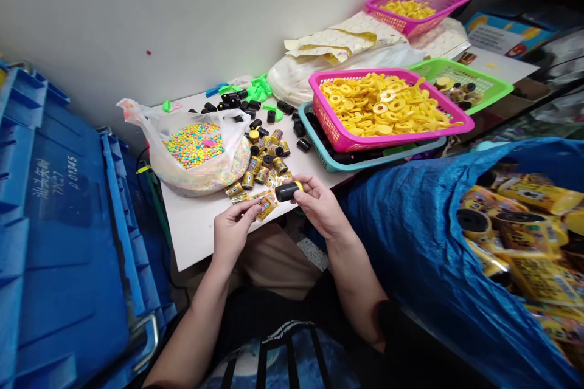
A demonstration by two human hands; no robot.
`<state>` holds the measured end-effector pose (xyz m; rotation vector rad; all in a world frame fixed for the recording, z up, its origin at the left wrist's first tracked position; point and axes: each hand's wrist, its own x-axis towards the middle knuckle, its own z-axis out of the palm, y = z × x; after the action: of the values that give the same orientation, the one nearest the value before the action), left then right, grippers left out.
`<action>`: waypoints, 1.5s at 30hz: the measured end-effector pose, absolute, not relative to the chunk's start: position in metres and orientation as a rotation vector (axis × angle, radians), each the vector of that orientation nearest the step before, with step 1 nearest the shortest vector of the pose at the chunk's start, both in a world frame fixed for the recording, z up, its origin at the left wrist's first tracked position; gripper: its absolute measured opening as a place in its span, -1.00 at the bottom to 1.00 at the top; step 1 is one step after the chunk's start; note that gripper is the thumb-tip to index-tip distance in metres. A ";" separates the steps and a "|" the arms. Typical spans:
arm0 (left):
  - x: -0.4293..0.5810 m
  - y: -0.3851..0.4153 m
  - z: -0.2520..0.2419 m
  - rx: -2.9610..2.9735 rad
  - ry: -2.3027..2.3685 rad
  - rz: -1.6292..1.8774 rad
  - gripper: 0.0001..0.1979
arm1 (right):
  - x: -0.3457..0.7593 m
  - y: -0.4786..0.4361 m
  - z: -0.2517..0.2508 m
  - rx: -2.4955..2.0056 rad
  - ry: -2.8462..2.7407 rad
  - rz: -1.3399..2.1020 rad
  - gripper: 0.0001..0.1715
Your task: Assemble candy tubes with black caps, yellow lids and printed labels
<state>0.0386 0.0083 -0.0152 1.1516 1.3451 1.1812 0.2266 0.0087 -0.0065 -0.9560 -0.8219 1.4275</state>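
Note:
My left hand [233, 228] pinches a yellow printed wrapper [267, 203] by its edge, just above the table's front part. In my right hand [322, 203] is a small black canister [286, 192] with a yellow end, lying sideways between thumb and fingers. The canister's end faces the wrapper, close to it; whether they touch I cannot tell. Behind both hands lies a pile of canisters in yellow printed wrappers [262, 174]. Bare black canisters [235, 99] are scattered farther back, beside bright green plastic pieces [258, 89].
A plastic bag of pastel beads [196, 146] stands left on the white table [194, 228]. At right, a pink basket of yellow caps [335, 127] rests on a teal basket [326, 161]. A blue sack [387, 213] of wrapped canisters flanks my right arm; blue crates [77, 225] stand left.

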 end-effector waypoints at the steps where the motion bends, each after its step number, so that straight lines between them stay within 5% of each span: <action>1: 0.038 0.008 -0.016 1.141 1.338 1.190 -0.75 | 0.227 0.009 -0.007 -0.956 -0.849 1.436 -0.59; 9: 0.034 0.010 -0.016 1.096 1.279 1.164 -0.71 | 0.230 0.009 -0.024 -1.020 -0.987 1.529 -0.53; 20: 0.036 0.010 -0.006 1.005 1.106 1.026 -0.57 | 0.222 0.010 -0.033 -1.040 -1.286 1.226 -0.53; 24: 0.040 0.007 -0.004 0.984 1.031 0.989 -0.66 | 0.216 0.008 -0.035 -0.801 -1.098 1.413 -0.59; 29: 0.044 0.003 0.001 1.078 0.986 0.989 -0.70 | 0.198 0.001 -0.034 -0.656 -0.884 1.780 -0.42; 38: 0.036 -0.003 0.006 1.133 1.021 0.933 -0.68 | 0.192 -0.001 -0.039 -0.525 -1.072 1.540 -0.68; 45: 0.045 -0.007 0.007 1.032 0.990 0.939 -0.67 | 0.194 0.002 -0.044 -0.555 -0.992 1.610 -0.60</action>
<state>0.0446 -0.0071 0.0065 1.0319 0.9897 0.9390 0.1938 0.0022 -0.0444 -0.5548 -0.9920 1.6103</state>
